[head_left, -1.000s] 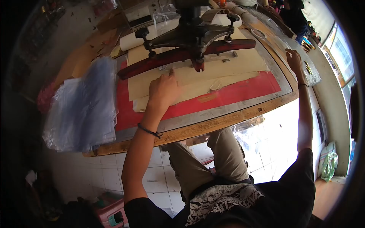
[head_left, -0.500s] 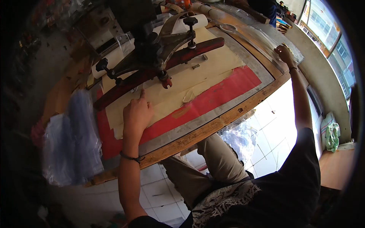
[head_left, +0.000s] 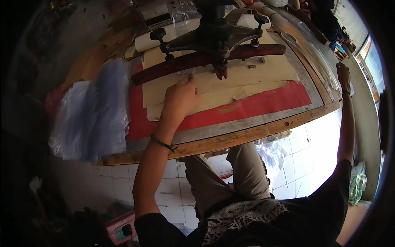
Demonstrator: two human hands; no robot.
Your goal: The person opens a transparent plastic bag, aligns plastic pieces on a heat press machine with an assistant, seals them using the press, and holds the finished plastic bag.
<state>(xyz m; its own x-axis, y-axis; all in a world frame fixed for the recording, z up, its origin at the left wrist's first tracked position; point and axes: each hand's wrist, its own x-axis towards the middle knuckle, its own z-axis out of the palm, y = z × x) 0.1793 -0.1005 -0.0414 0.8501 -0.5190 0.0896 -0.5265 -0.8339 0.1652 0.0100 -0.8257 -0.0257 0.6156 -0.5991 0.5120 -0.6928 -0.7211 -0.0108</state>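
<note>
My left hand (head_left: 181, 98) rests over cream paper sheets (head_left: 267, 74), its index finger stretched out and the other fingers partly curled. That fingertip is beside a small clear piece under the dark red bar (head_left: 164, 71) of a press; I cannot tell whether it touches it. The paper lies on a red sheet (head_left: 263, 103) on a grey plate (head_left: 197, 131). Far to the right is my right hand (head_left: 343, 77), closed, beside clear plastic sheets (head_left: 319, 61). What it holds, if anything, is too small to make out.
A stack of clear plastic sleeves (head_left: 92, 113) hangs over the table's left end. The wooden table edge (head_left: 230, 136) runs in front of my legs. Black knobs (head_left: 158, 34) stick up from the press frame. Rolled material (head_left: 263, 10) lies behind.
My head view has shifted, so the table appears farther right and higher. My left index finger stays by the small piece under the bar. My right hand has moved off the plastic sheets, outward.
</note>
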